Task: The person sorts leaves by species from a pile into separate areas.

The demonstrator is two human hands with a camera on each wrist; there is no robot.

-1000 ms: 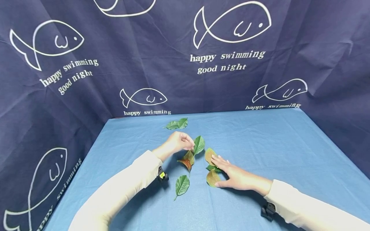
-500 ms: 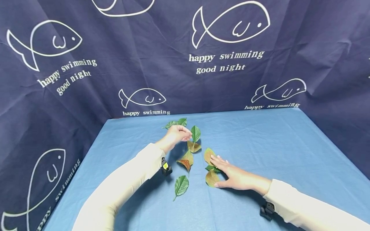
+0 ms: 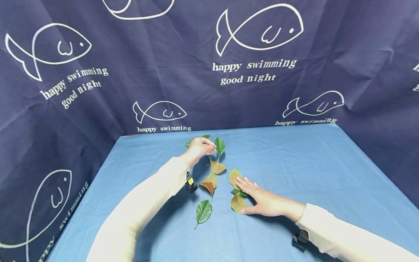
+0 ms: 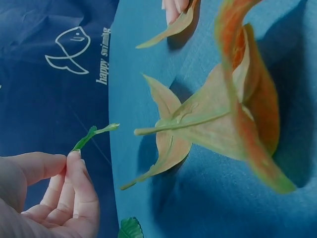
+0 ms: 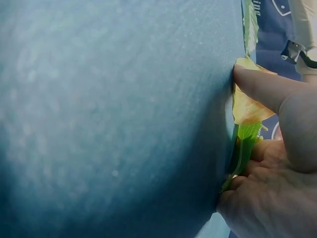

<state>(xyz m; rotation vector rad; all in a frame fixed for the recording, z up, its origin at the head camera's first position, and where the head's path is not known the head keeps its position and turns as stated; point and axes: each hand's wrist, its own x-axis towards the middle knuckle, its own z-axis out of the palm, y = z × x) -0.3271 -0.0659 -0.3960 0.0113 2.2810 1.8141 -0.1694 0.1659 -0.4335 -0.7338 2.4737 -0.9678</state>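
Head view: left hand (image 3: 200,147) pinches a green leaf (image 3: 220,146); right hand (image 3: 267,201), thumb spread wide, touches two yellowish leaves (image 3: 238,203).

All the lettering I can make out is white print on the dark blue cloth (image 3: 196,69) hung around the surface (image 3: 278,156). Beneath the large fish outline (image 3: 260,29) at the back it says "happy swimming" and "good night", and the fish outline (image 3: 49,47) at upper left has the same two lines. Two smaller fish below, left (image 3: 160,110) and right (image 3: 314,105), show "happy swimming". Further down the left side, "swimming" climbs at a slant.
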